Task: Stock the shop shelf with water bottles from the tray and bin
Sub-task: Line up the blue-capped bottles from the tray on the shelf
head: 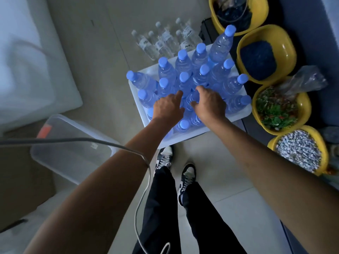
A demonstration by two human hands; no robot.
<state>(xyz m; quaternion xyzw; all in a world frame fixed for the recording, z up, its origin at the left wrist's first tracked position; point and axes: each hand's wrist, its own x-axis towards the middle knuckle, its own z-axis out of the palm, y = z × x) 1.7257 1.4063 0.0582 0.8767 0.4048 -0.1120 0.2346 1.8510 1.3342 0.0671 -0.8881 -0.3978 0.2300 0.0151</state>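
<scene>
On floor, tray (239,114) is seen approx. full, most stocking left; left hand (167,107) grip apart, right hand (211,104) clamped on bottle (192,98).

The bottles (166,71) are showing pale blue, their caps (184,77) a brighter blue; the tray (240,114) is looking white; the bowls (288,48) are gleaming yellow, their fillings (256,59) showing dark blue, green flecked red, and speckled grey-white; the trousers (161,198) are showing black; the shoes (187,176) black-and-white.
</scene>
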